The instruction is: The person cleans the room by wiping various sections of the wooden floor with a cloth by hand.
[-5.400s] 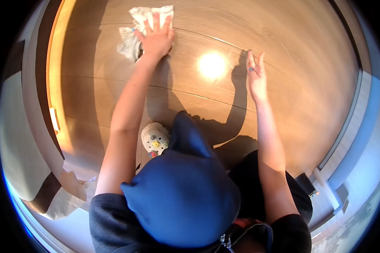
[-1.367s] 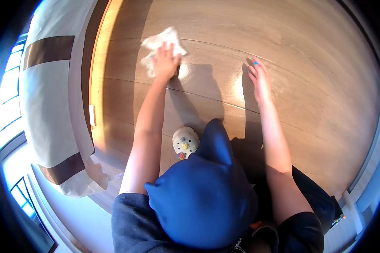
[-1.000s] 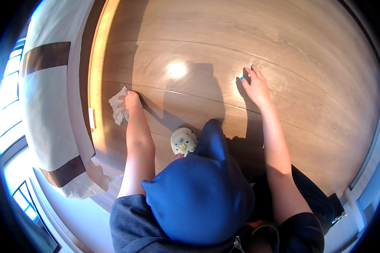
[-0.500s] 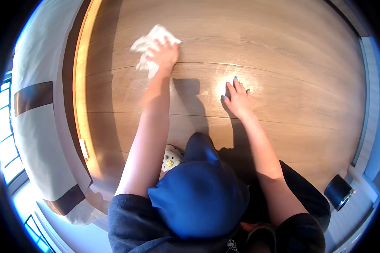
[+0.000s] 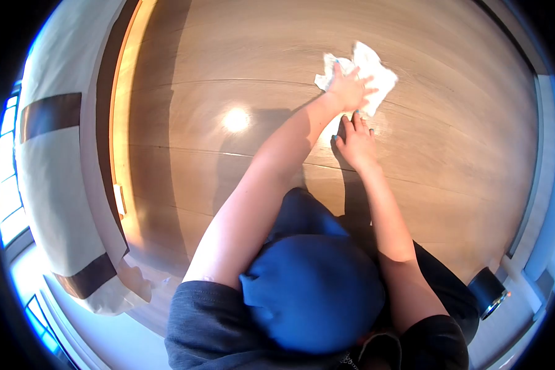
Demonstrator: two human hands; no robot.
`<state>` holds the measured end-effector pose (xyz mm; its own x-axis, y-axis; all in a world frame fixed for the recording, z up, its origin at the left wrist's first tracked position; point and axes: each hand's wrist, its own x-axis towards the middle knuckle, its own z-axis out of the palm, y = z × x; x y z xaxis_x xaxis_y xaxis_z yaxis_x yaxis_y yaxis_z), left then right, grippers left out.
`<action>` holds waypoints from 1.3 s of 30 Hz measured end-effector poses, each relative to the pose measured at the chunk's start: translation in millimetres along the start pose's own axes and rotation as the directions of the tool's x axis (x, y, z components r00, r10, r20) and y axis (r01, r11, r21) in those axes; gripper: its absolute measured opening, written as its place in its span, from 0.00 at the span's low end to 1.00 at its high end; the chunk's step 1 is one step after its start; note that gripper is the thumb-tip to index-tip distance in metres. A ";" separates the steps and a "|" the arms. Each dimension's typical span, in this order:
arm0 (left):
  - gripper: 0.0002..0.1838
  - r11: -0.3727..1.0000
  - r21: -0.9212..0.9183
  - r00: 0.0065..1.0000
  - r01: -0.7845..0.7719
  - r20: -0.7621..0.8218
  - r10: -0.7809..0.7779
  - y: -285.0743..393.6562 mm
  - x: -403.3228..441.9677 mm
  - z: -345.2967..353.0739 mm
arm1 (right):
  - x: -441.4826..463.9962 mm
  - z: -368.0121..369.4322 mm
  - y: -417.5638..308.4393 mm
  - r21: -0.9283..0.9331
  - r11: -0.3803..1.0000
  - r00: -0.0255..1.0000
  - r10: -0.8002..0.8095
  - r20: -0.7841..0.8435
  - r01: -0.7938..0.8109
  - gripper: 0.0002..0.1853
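Observation:
On the wood-plank floor (image 5: 450, 123), a crumpled white cloth (image 5: 382, 77) lies under my left hand (image 5: 350, 91). Whether it is paper or fabric I cannot tell. My left palm presses down on it with the fingers spread, not wrapped round it. Just below, my right hand (image 5: 359, 147) rests its fingertips on the floor, fingers stretched out and holding nothing. The right fingertips come close to the left wrist and the cloth's lower edge. Blue polish shows on some nails.
Along the left runs a light cover with brown bands (image 5: 49, 185), beside a wooden edge (image 5: 118, 117). A black cylinder (image 5: 488, 291) lies at the lower right near the white wall trim (image 5: 527, 203). A rounded dark blue fabric shape (image 5: 314, 290) blocks the lower middle.
My left hand has swept the cloth across the floor from the left to the right, near my right hand. My right hand has shifted slightly. The white patterned shoe is now hidden.

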<state>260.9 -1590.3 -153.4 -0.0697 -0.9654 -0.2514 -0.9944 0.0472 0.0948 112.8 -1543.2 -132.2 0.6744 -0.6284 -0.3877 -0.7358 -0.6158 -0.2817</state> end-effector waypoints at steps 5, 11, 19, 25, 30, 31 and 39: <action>0.29 0.791 -0.075 0.794 0.607 0.002 -0.609 -115.8 -39.6 6.4 | 5.0 -1.1 -13.1 -0.024 0.997 0.997 0.069 0.040 -0.068 0.33; 0.31 0.281 -0.200 0.298 0.939 0.058 -0.953 -204.9 -195.6 46.6 | 15.4 -6.3 -25.9 -0.030 0.995 0.991 0.100 0.092 -0.098 0.33; 0.31 -0.260 -0.321 -0.268 0.911 0.019 -0.963 -195.0 -339.2 94.7 | 20.0 -13.5 -32.3 0.011 0.990 0.978 0.136 0.160 -0.139 0.34; 0.30 -0.300 -0.400 -0.313 0.866 0.035 -0.949 -196.5 -299.6 93.4 | 14.3 -5.5 -29.7 -0.085 0.993 0.980 0.100 0.174 -0.086 0.38; 0.31 0.138 -0.338 0.055 0.931 -0.242 -0.969 -170.8 -210.1 98.4 | 9.4 -2.2 -33.8 -0.063 0.993 0.980 0.110 0.167 -0.100 0.43; 0.31 0.216 -0.294 0.130 0.931 -0.285 -0.950 -165.8 -192.1 98.5 | 9.1 -4.4 -35.5 -0.057 0.993 0.980 0.112 0.167 -0.103 0.43; 0.29 0.684 -0.229 0.581 0.693 -0.384 -0.718 -110.8 -115.9 78.5 | 10.0 3.7 -24.7 -0.035 0.997 0.991 0.072 0.109 -0.068 0.39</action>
<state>373.0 -1463.5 -210.4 0.7036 -0.6933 0.1557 -0.7099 -0.6955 0.1107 137.4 -1532.5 -132.3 0.6089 -0.6154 -0.5005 -0.7777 -0.5875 -0.2237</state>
